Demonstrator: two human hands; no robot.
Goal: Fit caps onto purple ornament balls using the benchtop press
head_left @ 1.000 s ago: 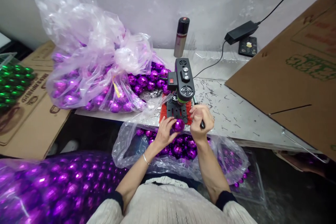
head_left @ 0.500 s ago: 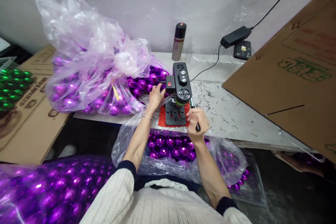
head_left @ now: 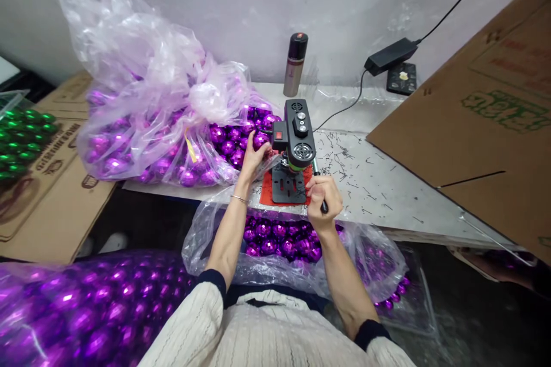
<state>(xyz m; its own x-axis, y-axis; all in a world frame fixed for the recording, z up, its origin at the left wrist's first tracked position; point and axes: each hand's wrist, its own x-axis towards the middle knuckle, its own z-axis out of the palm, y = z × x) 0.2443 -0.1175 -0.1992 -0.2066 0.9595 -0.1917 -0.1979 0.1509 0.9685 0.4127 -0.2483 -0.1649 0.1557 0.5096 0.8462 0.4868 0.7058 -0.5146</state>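
Note:
A small black machine with a red switch stands on a red sheet near the table's front edge. My right hand is wrapped round the black-tipped lever on its right side. Left of the machine, my left hand has its thumb and fingers round a shiny purple ball, beside more purple balls spilling from a clear bag. An open bag of purple balls lies below the table edge, between my forearms.
A spray can stands behind the machine. A power adapter and cable lie near a dark phone-like object. Small dark pins dot the table. A large carton rises at right; green balls lie on cardboard at left.
My left hand has opened wider and shifted slightly, its thumb and fingers now spread round a purple ball. My right hand remains on the lever.

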